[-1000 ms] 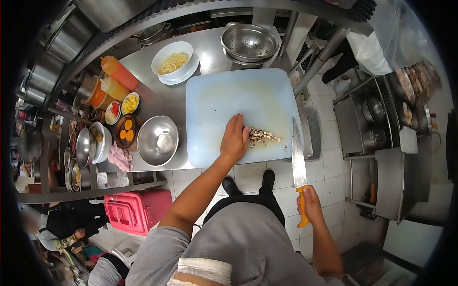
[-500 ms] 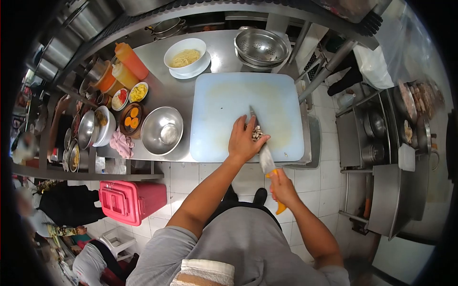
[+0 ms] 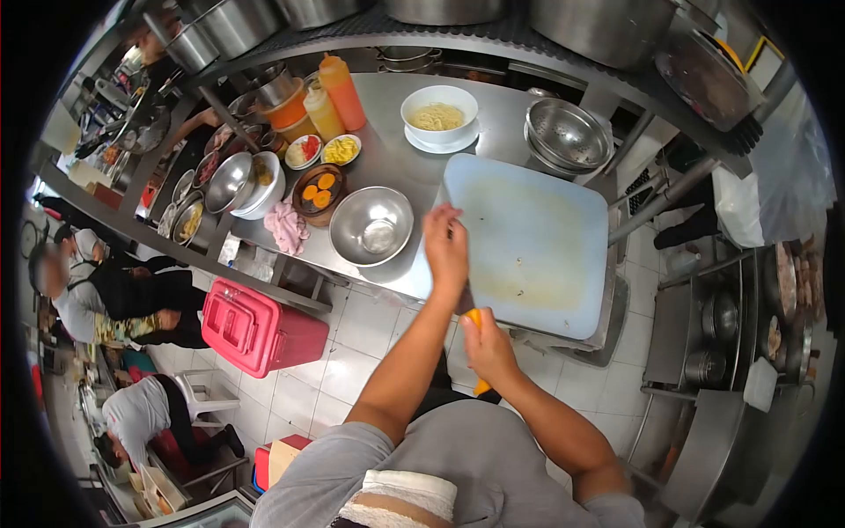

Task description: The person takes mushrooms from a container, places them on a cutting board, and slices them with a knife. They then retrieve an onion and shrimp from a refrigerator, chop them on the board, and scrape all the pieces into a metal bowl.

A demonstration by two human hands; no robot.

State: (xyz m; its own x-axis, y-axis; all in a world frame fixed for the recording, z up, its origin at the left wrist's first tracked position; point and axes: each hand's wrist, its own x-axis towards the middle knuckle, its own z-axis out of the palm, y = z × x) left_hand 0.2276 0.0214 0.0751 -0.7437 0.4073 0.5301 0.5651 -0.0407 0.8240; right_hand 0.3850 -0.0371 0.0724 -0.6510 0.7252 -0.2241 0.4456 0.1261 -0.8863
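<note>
My left hand lies palm down over the left edge of the pale blue cutting board, close to the empty steel bowl. What is under the palm is hidden. My right hand is closed around the orange handle of a knife, just behind my left wrist. The blade runs under my left hand and forearm and cannot be seen. No chopped pieces show on the board, only faint stains.
On the steel counter are a white bowl of noodles, stacked colanders, orange squeeze bottles, small dishes of toppings and a pink cloth. A red crate sits on the floor at left, with people working beyond it.
The pile of chopped pieces has gone from the board. Both hands and the knife moved left to the board's edge beside the steel bowl. My head turned, shifting the view.
</note>
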